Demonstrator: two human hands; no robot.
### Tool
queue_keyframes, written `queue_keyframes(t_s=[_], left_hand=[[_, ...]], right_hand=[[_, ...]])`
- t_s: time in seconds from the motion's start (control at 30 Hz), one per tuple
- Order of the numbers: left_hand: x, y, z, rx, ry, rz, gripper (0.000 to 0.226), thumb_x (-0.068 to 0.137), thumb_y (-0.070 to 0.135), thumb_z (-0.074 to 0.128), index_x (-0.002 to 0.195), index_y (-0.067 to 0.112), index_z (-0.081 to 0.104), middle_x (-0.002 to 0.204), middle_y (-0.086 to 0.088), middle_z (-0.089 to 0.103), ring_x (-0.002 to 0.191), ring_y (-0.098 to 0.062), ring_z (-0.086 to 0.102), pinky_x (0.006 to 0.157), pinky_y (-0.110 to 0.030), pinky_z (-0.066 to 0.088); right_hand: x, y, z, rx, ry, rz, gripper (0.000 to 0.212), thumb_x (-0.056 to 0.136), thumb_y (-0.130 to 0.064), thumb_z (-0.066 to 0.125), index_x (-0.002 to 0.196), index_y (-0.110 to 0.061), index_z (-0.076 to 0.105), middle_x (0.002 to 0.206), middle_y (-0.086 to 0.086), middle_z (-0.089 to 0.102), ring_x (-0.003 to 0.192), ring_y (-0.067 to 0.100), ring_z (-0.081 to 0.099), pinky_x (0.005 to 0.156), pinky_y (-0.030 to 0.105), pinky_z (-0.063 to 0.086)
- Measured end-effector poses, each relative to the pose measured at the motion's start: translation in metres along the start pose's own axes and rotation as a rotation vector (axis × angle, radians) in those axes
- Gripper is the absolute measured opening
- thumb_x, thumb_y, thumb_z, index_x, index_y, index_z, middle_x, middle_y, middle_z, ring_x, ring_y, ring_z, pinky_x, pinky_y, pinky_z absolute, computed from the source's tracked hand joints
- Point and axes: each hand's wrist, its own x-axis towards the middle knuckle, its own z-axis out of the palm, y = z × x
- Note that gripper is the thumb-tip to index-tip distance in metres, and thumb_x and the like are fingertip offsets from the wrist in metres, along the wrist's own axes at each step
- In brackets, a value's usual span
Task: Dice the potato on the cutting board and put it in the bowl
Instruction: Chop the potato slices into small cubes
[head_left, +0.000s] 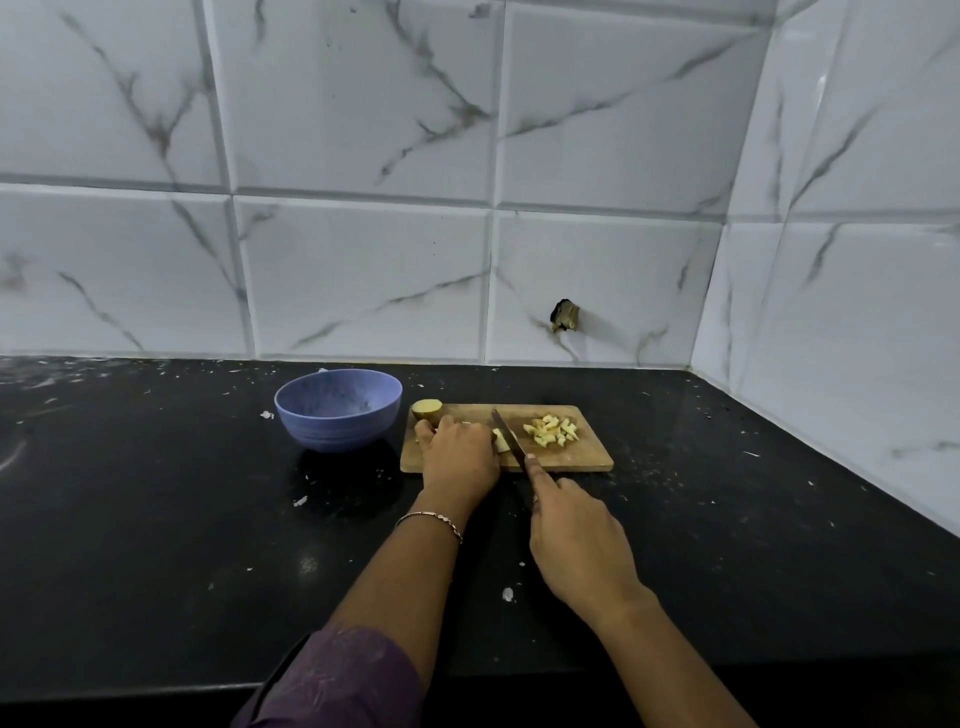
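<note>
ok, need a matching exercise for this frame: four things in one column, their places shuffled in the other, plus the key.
Things
1. blue round bowl
2. pile of pale yellow diced potato pieces
3. pale potato piece not yet diced
4. dark-bladed kitchen knife

Places
A. held in the right hand
B. on the right part of the rectangular wooden cutting board
C. on the black counter, left of the board
D. on the board, held under the left hand

Pairs: 1-C, 2-B, 3-D, 4-A
</note>
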Motion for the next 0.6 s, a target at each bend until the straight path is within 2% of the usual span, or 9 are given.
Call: queue_keyframes(t_s=[0.17,0.37,0.6], left_hand=[[0.0,0.0,0.0,-0.014,-0.008,0.001,0.024,0.098,0.027,0.046,0.108,0.021,0.067,0.115,-0.003,0.064,0.122,-0.022,0.045,0.11,-0.052,0.019],[0.002,0.001,0.0,0.008,-0.012,-0.006,0.026,0.096,0.026,0.046,0.108,0.02,0.068,0.114,-0.003,0.065,0.122,-0.023,0.045,0.11,-0.052,0.017],[0.005,0.0,-0.001,0.043,-0.041,0.014,0.027,0.096,0.038,0.051,0.109,0.02,0.067,0.114,-0.002,0.066,0.124,-0.022,0.044,0.11,-0.052,0.017]], right_hand=[[0.001,-0.002,-0.001,-0.026,-0.013,-0.01,0.059,0.106,-0.021,0.038,0.158,-0.029,0.012,0.111,-0.002,0.052,0.08,0.008,0.049,0.054,0.021,0.031],[0.003,-0.012,-0.001,-0.154,-0.053,-0.046,0.066,0.102,-0.012,0.044,0.158,-0.02,0.01,0.12,0.007,0.054,0.098,0.018,0.059,0.07,0.026,0.04],[0.015,-0.034,0.008,-0.279,-0.074,-0.06,0.059,0.103,-0.006,0.042,0.156,-0.007,0.017,0.121,0.014,0.056,0.098,0.021,0.063,0.07,0.028,0.044]])
